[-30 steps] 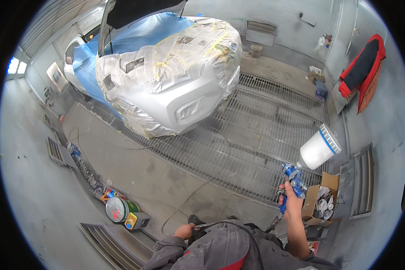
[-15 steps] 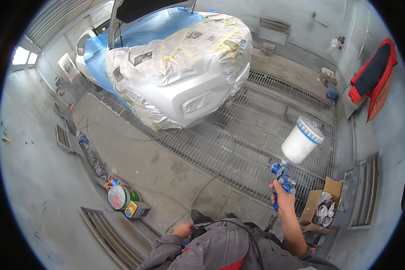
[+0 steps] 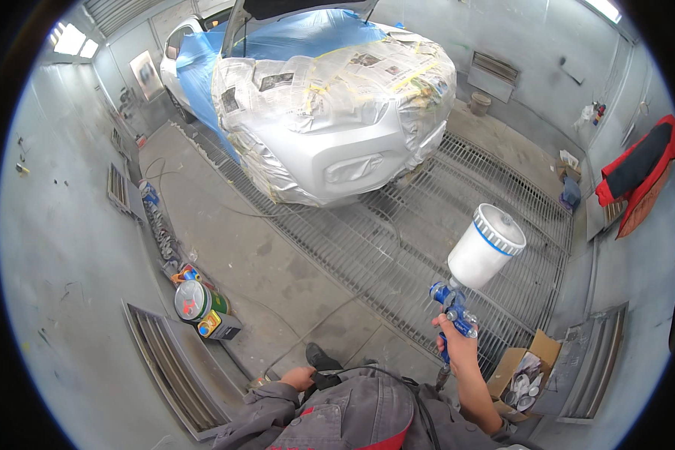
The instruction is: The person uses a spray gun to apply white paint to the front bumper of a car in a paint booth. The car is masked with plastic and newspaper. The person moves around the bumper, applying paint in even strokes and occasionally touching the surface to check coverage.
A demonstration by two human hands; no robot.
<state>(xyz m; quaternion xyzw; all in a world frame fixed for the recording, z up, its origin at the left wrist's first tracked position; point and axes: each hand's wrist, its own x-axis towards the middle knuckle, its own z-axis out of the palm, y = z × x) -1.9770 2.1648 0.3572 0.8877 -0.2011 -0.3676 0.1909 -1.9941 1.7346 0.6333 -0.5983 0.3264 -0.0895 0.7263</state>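
Note:
My right hand (image 3: 457,341) grips a blue spray gun (image 3: 454,307), topped by an upright white paint cup with a blue band (image 3: 480,251). My left hand (image 3: 296,379) is closed on a hose (image 3: 336,372) at my waist, its fingertips partly hidden. Ahead, beyond the gun, stands a car (image 3: 178,64) covered in newspaper (image 3: 277,90), yellow tape and blue plastic sheeting (image 3: 292,37), its front hood raised. An unmasked pale bumper (image 3: 315,150) faces me.
Metal grating (image 3: 502,187) surrounds the car. Cans (image 3: 191,300) stand by the left wall near a vent (image 3: 172,360). A cardboard box of cups (image 3: 514,371) is at lower right. A red jacket (image 3: 637,172) hangs on the right wall. Hoses cross the floor.
The spray gun and cup have moved leftward in the view with my right hand. The car sits farther right and higher in view as the camera turns. Both hands keep their grip.

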